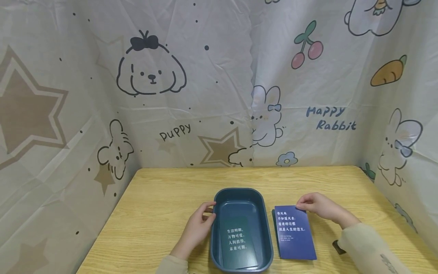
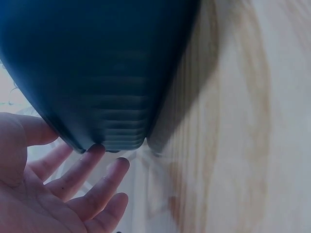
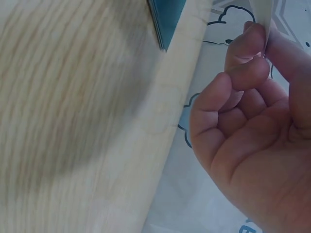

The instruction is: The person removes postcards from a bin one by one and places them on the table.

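Observation:
A dark teal tray (image 1: 263, 228) with rounded corners stands on the table. Inside it lies a dark green card (image 1: 236, 236) printed with white characters. My left hand (image 1: 200, 226) touches the tray's left side near the rim, its fingers loosely spread against the outer wall (image 2: 112, 97). To the right of the tray, my right hand (image 1: 318, 206) pinches the top right corner of a blue card (image 1: 295, 236) between thumb and fingers. This card's thin edge (image 3: 263, 24) shows at those fingertips. Beneath the blue card, green card edges (image 1: 275, 228) peek out at the left, and they look stacked (image 3: 165, 22).
The wooden table (image 1: 164, 201) has cloth (image 1: 205, 95) with cartoon prints hanging behind it and at both sides. A small dark object (image 1: 338, 247) lies partly under the right forearm; its kind cannot be told.

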Demonstrator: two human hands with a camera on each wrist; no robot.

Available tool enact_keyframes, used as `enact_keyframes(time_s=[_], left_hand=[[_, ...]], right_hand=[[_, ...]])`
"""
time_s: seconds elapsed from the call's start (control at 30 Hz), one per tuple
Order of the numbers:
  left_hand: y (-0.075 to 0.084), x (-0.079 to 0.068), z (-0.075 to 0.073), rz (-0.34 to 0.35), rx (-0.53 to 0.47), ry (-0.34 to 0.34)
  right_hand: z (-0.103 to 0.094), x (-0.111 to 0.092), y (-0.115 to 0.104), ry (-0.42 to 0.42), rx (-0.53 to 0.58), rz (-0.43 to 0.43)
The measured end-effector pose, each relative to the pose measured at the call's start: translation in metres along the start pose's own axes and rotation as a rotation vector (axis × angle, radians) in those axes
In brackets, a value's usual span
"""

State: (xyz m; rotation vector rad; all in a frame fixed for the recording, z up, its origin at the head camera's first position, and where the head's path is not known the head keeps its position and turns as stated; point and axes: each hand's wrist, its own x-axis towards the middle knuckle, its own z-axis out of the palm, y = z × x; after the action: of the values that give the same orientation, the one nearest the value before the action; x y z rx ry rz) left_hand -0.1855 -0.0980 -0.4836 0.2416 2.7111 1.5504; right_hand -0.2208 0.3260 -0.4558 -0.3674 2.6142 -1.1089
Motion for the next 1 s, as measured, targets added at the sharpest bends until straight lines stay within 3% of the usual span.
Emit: enact_keyframes(time_s=[0.3,0.6,1.0], left_hand=[[0.002,-0.001,-0.001,0.017,-0.021,-0.007],[-0.001,0.0,0.0,0.015,-0.001,-0.003],[0.0,-0.001,-0.001,0.007,-0.009,-0.014]], right_hand=[[0.004,0.007,0.001,0.013,-0.029,-0.012],[0.013,0.008,-0.005,0.06,-0.128,-0.016],[0.025,0.01,-0.012,0.128,-0.231,0.048]])
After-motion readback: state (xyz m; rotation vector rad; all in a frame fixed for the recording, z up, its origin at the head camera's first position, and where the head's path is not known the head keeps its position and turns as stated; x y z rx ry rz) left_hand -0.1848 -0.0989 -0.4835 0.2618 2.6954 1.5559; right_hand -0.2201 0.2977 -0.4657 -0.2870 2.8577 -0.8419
